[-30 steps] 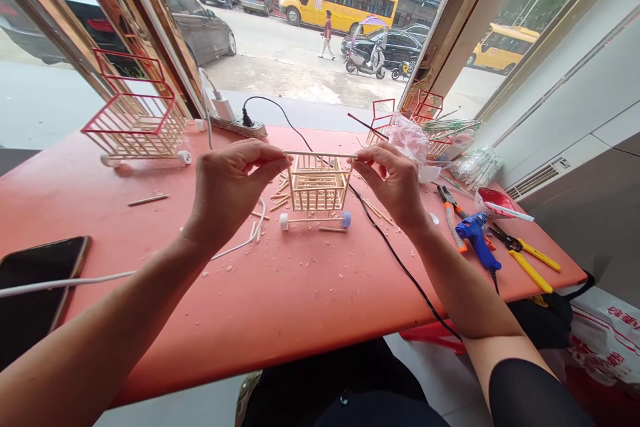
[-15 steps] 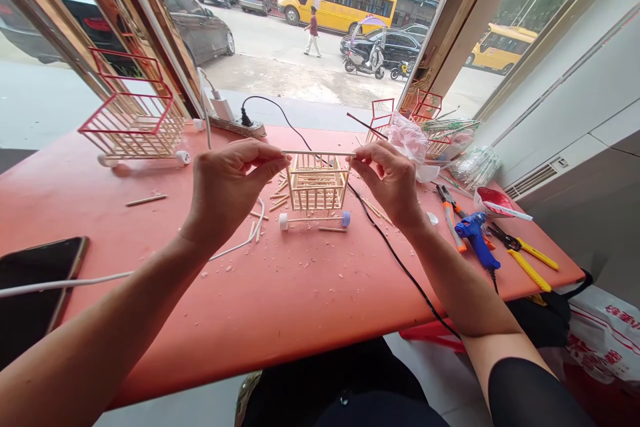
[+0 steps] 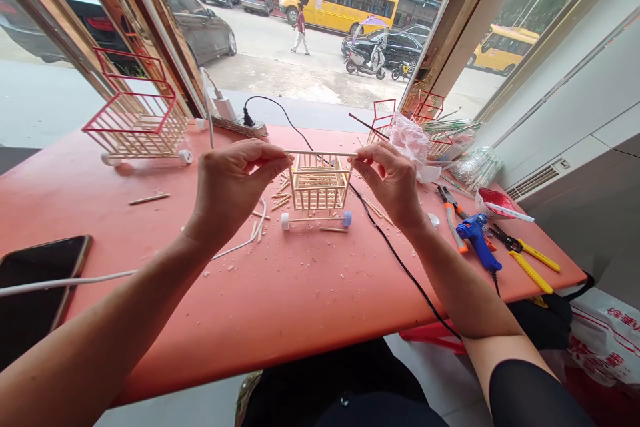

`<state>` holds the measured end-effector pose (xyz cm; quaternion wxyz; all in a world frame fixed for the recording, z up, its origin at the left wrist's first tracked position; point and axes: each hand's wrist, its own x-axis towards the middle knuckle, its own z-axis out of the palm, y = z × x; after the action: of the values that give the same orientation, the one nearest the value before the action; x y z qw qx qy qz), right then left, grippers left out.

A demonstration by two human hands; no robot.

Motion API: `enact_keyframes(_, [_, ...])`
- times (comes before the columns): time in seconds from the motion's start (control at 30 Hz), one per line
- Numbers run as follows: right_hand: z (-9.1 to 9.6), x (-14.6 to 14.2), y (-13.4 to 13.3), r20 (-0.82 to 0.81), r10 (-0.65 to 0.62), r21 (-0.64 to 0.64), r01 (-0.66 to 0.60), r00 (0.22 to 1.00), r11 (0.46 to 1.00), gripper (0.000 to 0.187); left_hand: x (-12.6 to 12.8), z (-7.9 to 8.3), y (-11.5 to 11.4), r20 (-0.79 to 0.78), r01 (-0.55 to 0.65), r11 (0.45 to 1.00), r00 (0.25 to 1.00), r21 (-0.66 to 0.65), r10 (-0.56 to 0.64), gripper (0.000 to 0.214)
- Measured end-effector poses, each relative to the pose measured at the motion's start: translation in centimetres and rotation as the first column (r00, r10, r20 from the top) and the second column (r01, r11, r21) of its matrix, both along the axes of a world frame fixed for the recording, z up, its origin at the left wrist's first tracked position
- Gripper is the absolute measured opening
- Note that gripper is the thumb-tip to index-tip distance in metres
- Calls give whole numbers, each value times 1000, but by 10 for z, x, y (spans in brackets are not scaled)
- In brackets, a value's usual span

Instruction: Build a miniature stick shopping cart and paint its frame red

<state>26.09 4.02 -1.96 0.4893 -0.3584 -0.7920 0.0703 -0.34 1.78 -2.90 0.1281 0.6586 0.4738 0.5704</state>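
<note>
A small shopping cart (image 3: pixel 320 199) built of thin wooden sticks stands on the table, with a white wheel and a bluish wheel at its near end. Across its top edge lies a wooden stick (image 3: pixel 323 154). My left hand (image 3: pixel 227 187) is closed, thumb and fingers pinching the stick's left end by the cart's corner. At the opposite corner, the right end is pinched by my right hand (image 3: pixel 393 183). The fingertips partly hide both corners. Loose cut sticks (image 3: pixel 283 193) and crumbs lie around the cart.
A red-rimmed cart (image 3: pixel 135 123) stands at the back left, near a power strip (image 3: pixel 240 125). To the right are pliers (image 3: pixel 453 213), a blue glue gun (image 3: pixel 477 240), yellow-handled cutters (image 3: pixel 530 260) and a red-stained bowl (image 3: pixel 495 200). A phone (image 3: pixel 45 273) lies left; a black cable (image 3: pixel 390 250) crosses the table.
Both hands keep their pinch on the stick, and the cart stays in place. The view has shifted very slightly. Outside, a walking person has moved left.
</note>
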Motion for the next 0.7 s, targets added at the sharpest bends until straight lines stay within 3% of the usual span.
enact_keyframes(0.53, [-3,2,2,27,-39,-47,40,999,998,11,1,-3,1,31,1,1000,1000,11,-1,9])
enact_keyframes(0.7, [-5,2,3,-16,8,-31,-9,1000,999,10,2,-4,2,52,-9,1000,999,12,9,11])
